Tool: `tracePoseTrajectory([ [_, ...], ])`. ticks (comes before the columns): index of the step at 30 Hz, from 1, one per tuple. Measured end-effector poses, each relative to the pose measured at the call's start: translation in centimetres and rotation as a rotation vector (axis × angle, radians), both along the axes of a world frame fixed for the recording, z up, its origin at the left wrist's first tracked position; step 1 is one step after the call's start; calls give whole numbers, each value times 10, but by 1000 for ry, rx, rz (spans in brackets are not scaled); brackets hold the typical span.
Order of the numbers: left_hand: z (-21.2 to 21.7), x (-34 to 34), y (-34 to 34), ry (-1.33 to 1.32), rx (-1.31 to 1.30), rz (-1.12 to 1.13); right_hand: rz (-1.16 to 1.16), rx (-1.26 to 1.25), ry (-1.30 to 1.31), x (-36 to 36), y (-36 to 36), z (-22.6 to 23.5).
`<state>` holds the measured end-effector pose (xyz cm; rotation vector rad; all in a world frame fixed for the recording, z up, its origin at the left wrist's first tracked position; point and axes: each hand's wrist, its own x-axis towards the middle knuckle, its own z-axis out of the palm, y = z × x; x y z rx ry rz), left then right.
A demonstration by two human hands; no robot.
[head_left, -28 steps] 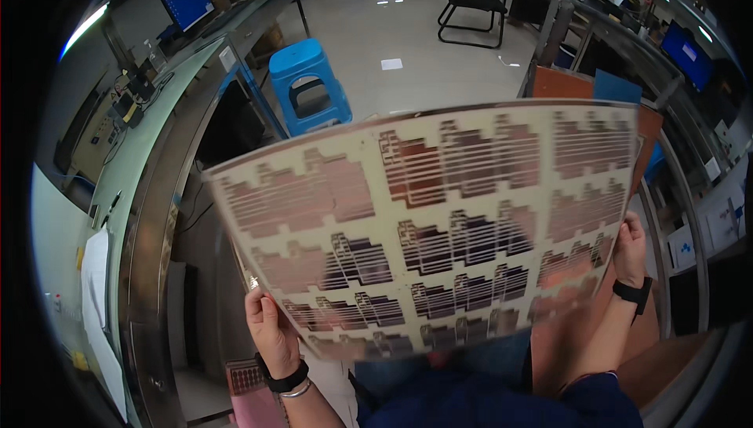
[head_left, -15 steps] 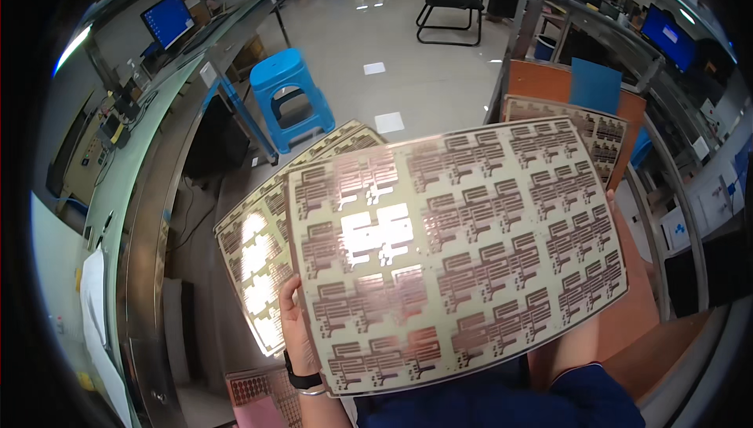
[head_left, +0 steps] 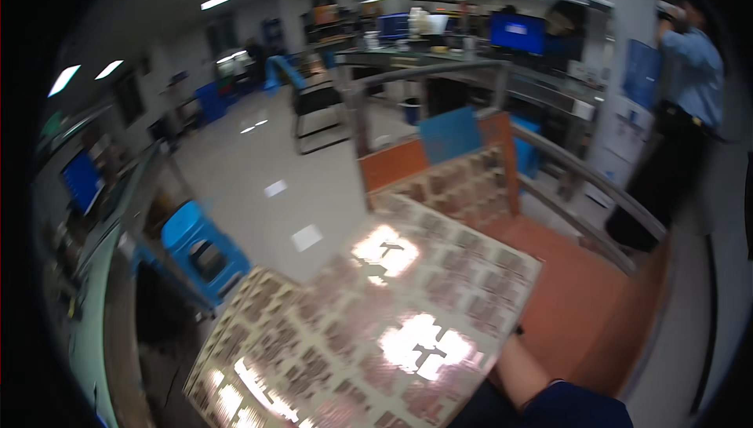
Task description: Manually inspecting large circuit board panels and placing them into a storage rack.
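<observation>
A large pale-green circuit board panel point(head_left: 345, 334) with rows of copper-coloured patterns is held up in front of me, tilted, with bright glare on it. My right hand point(head_left: 513, 343) is at its right edge. The panel covers the fingers, and the forearm comes in below with a dark blue sleeve. My left hand is out of view. Behind the panel's left side, partly covered, is a second circuit board panel point(head_left: 249, 306) of the same kind. At the right, another patterned panel point(head_left: 463, 186) leans against an orange-brown board point(head_left: 392, 166) on a metal-railed cart.
The cart's orange-brown base point(head_left: 576, 287) lies to the right, within metal rails point(head_left: 576, 220). A blue sheet point(head_left: 451, 136) stands at its back. A blue stool point(head_left: 205, 251) is at the left beside a workbench point(head_left: 98, 295). Farther off are a black chair point(head_left: 318, 102) and a person point(head_left: 694, 75).
My view has swung right and up, bringing the cart and a person into sight. The held panel has turned and sits lower in view; my left hand has gone out of sight.
</observation>
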<state>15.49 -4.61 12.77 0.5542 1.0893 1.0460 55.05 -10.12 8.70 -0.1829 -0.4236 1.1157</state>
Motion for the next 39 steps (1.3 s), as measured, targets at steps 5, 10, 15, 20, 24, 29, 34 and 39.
tracePoseTrajectory([
  [5,-21,-5,2,-389,115,-65,38,-93,1,-50,11,19],
  [10,-27,24,4,-181,244,-213,295,-19,37,-78,12,14],
  [15,-26,22,2,-123,324,-261,263,42,-266,-88,6,20],
  [20,-37,13,7,-102,387,-295,15,-172,-404,-82,-1,47],
  [24,-22,27,6,-415,381,-531,-148,-188,-420,-32,-17,48],
  [29,56,62,1,-568,877,-485,-469,-223,-264,13,-43,75],
  [34,76,73,5,-1320,1282,-1413,-744,-200,-233,61,-84,101],
  [39,77,76,-16,-1257,1075,-1406,-1000,-389,-227,121,-124,74],
])
